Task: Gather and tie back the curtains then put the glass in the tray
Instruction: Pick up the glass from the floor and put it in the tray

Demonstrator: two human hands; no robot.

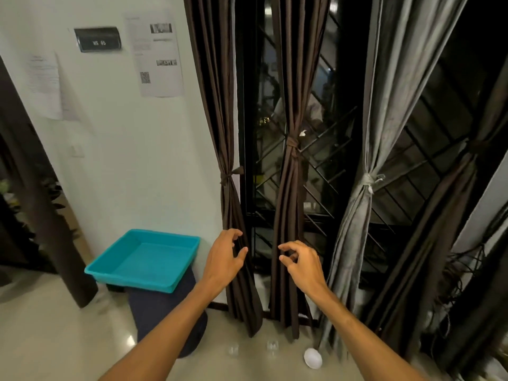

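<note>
Two bare forearms reach forward from the bottom edge. On the pale floor (68,325) between them sits a faint clear glass (272,345), with a second glass (233,350) to its left. Both are too blurred to tell which way they point. A white round object (312,358) lies just right of them.

The left hand (224,257) has its fingers loosely curled and holds nothing. It hangs in front of the lower edge of the left curtain (220,105); whether it touches the cloth cannot be told. The right hand (301,261) has its thumb and fingers curled toward each other, also around nothing, in front of the middle curtain (298,78).

Left of the hands, a teal tray (129,276) rests level, open side up, on a dark stool (162,312), well apart from the glasses.

Beyond, four curtains hang with their long axis running floor to ceiling, each cinched by a tie partway up: two brown, then a grey curtain (384,92), then a far brown curtain (450,193) at right. Behind them is a dark window (321,174) with a diagonal grille. Papers (159,56) are stuck to the white wall at left.
</note>
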